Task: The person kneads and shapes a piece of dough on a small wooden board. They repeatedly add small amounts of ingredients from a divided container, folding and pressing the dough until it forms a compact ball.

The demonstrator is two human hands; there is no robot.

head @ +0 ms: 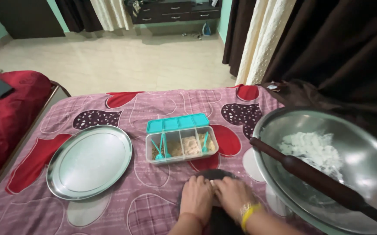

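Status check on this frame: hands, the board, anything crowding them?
Left hand and right hand pressed side by side on dark round board. Spice box just beyond; rolling pin across bowl, right.

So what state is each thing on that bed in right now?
Steel plate: empty, lying flat.
Spice box: lid open, spoons standing inside.
Steel bowl: holds white flour.
Rolling pin: resting across the bowl's rim.
Round dark board: mostly covered by both hands.
Left hand: pressing down flat.
Right hand: pressing down flat.
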